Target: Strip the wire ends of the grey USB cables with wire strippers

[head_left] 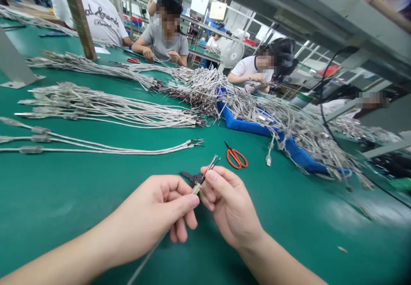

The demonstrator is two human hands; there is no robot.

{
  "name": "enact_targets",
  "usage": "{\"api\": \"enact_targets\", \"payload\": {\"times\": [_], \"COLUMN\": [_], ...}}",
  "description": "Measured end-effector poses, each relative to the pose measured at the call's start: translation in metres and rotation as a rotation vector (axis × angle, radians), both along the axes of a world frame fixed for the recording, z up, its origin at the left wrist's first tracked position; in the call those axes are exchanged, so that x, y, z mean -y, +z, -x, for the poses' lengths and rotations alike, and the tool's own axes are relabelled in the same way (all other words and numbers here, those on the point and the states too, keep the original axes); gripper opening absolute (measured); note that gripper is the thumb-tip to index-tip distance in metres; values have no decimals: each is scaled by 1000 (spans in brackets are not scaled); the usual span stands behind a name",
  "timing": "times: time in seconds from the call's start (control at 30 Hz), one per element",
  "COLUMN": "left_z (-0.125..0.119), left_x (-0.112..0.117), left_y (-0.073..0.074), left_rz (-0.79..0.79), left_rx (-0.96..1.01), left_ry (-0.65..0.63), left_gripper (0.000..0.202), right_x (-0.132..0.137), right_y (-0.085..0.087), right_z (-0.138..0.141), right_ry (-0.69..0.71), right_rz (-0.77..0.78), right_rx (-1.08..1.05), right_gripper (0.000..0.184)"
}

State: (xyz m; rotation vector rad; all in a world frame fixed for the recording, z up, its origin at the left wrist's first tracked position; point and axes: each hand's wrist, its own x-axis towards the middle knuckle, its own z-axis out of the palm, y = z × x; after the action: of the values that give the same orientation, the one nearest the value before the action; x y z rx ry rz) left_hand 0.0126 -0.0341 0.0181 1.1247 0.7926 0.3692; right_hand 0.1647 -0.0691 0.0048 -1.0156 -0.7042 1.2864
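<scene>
My left hand is closed on a whitish cable, pinched between thumb and forefinger just below its stripped end. From that end several thin wires fan out, dark, red and white. My right hand pinches these wires between thumb and fingertips, close beside the left thumb. A dark tool lies behind the fingers; most of it is hidden, so its kind is unclear. Beyond my right hand, small scissors with orange handles lie on the green table.
Several similar cables lie to the left, with a larger bundle behind. A blue tray overflows with tangled cables. A grey metal post foot stands at left. Several people work across the table; a shelf hangs overhead.
</scene>
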Motion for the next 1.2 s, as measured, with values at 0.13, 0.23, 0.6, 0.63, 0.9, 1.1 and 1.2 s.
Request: {"api": "enact_targets", "payload": {"times": [0.13,0.23,0.6,0.63,0.9,1.1,1.2], "left_z": [1,0,4,4,3,6,7], "left_x": [2,3,0,0,1,2,3], "left_y": [0,-2,4,5,-1,1,3], "left_rz": [32,67,93,93,107,110,125], "left_rx": [29,71,193,196,229,226,201], "left_ry": [-73,-92,39,54,51,9,5], "left_gripper": [30,29,31,27,23,24,25], "right_x": [-1,-1,2,3,6,3,3], "right_y": [4,4,4,3,1,9,9], "right_z": [-5,-5,1,2,5,1,1], "right_ry": [-18,8,64,68,90,21,2], "right_rz": [-35,-28,26,30,50,-4,-13], "right_rx": [-4,7,82,87,80,91,92], "right_gripper": [12,14,19,19,17,16,15]}}
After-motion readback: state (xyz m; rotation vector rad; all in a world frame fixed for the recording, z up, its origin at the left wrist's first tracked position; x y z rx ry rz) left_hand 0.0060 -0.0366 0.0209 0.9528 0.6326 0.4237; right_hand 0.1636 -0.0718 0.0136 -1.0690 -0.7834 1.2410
